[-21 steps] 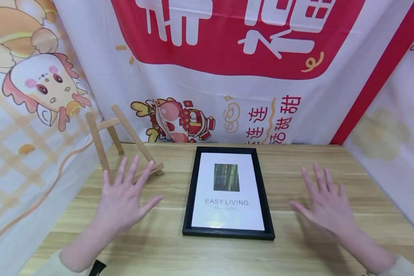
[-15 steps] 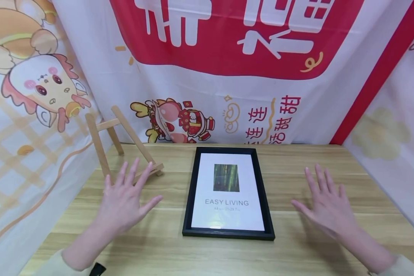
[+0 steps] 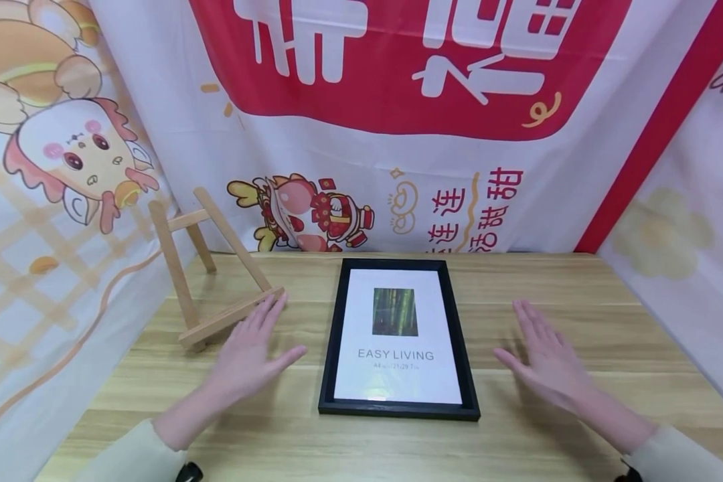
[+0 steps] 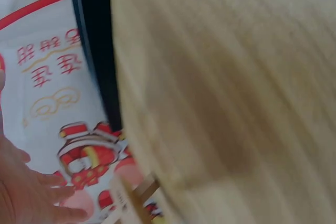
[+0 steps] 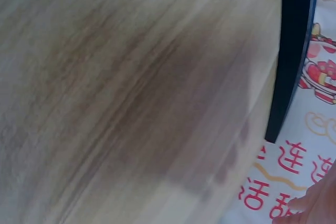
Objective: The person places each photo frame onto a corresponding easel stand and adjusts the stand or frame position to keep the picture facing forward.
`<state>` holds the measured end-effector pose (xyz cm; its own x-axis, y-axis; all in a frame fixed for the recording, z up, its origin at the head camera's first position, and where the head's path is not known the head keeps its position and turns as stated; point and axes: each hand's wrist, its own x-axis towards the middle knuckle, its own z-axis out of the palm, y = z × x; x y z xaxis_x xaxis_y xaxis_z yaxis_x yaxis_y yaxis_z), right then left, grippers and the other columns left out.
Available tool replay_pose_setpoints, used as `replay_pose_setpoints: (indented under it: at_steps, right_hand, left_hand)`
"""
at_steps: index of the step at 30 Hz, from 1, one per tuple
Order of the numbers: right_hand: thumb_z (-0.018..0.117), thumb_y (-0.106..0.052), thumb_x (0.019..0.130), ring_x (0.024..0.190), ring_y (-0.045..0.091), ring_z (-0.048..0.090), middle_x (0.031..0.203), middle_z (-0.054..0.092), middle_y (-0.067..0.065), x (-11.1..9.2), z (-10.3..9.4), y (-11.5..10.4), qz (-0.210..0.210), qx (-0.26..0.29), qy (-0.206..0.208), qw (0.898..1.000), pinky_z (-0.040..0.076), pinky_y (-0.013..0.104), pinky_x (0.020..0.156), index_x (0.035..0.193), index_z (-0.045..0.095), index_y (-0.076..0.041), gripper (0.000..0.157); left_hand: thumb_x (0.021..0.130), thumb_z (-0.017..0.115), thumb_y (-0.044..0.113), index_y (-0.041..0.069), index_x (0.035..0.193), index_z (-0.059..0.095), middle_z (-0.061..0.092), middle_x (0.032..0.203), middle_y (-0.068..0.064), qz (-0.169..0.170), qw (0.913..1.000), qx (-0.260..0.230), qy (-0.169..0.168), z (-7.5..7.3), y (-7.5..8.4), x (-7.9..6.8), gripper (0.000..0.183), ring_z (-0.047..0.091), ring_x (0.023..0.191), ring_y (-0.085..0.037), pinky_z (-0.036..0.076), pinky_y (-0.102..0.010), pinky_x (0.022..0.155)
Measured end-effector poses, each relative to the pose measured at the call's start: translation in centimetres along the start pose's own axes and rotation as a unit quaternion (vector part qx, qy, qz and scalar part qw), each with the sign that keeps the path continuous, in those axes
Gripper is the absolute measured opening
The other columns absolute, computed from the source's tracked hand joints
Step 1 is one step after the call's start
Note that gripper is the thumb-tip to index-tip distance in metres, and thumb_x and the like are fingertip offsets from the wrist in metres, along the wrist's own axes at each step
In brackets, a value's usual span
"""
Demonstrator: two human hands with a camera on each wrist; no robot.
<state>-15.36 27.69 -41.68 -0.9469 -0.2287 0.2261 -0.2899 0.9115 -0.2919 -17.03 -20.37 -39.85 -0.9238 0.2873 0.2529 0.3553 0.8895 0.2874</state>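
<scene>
Flat on the wooden table lies a black picture frame (image 3: 331, 335) with a white "EASY LIVING" insert. My left hand (image 3: 248, 355), fingers straight and thumb out toward the frame, is over the table to its left; its fingertips overlap the ledge of a small wooden easel (image 3: 235, 312) in the head view. To the right of the frame is my right hand (image 3: 545, 361), fingers straight, thumb pointing at the frame. Both hands hold nothing. The left wrist view catches the frame's dark side (image 4: 97, 51) and part of my hand (image 4: 31, 192); the right wrist view shows the opposite side (image 5: 294, 51).
The easel stands at the back left of the table (image 3: 397, 448). A printed white and red cloth (image 3: 470, 154) hangs along the table's back edge, with further cloths on the left (image 3: 48, 281) and right (image 3: 687, 268).
Both hands have moved inward toward the picture frame, and their spread fingers have drawn closer together. The left hand has shifted right, uncovering the easel's ledge. Frame and easel stay put.
</scene>
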Motion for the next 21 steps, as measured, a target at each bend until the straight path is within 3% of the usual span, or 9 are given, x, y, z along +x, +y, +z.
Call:
replay_pose_setpoints:
  at_steps: [5, 11, 14, 21]
  right_hand:
    - [0.055, -0.044, 0.097, 0.140, 0.046, 0.018, 0.159, 0.008, 0.021, 0.9, 1.2, 0.3, -0.020, 0.042, -0.010, 0.999, 0.019, 0.064, 0.110, 0.157, 0.000, -0.012, 0.088]
    - [0.052, -0.049, 0.097, 0.140, 0.046, 0.020, 0.158, 0.012, 0.023, 1.9, 2.3, 0.3, -0.013, 0.075, -0.049, 0.996, 0.020, 0.064, 0.110, 0.157, 0.001, -0.012, 0.086]
    - [0.051, -0.052, 0.097, 0.140, 0.045, 0.019, 0.158, 0.013, 0.023, 2.3, 2.8, 0.3, -0.012, 0.090, -0.062, 0.994, 0.019, 0.065, 0.110, 0.157, 0.002, -0.012, 0.087]
    - [0.053, -0.047, 0.097, 0.140, 0.046, 0.019, 0.157, 0.015, 0.026, 3.0, 3.9, 0.4, -0.019, 0.132, -0.078, 0.988, 0.019, 0.065, 0.110, 0.156, 0.009, -0.005, 0.085]
  left_hand:
    - [0.086, 0.058, 0.064, 0.019, 0.157, 0.006, 0.013, 0.160, -0.009, -0.020, 0.9958, -0.085, -0.027, 1.5, 0.5, 0.8, 0.099, 0.024, 0.141, -0.039, 0.024, -0.059, 0.110]
    - [0.083, 0.071, 0.053, 0.027, 0.157, 0.007, 0.014, 0.160, -0.007, -0.068, 0.9784, -0.184, -0.065, 3.2, 1.0, 1.9, 0.101, 0.022, 0.141, -0.038, 0.023, -0.063, 0.109]
    - [0.081, 0.074, 0.053, 0.031, 0.157, 0.009, 0.017, 0.160, -0.007, -0.083, 0.9701, -0.215, -0.078, 4.0, 0.9, 2.4, 0.102, 0.024, 0.141, -0.037, 0.024, -0.062, 0.109]
    - [0.079, 0.077, 0.048, 0.023, 0.157, 0.012, 0.025, 0.157, -0.011, -0.071, 0.9614, -0.247, -0.099, 5.6, 0.4, 3.4, 0.104, 0.029, 0.140, -0.035, 0.025, -0.057, 0.111]
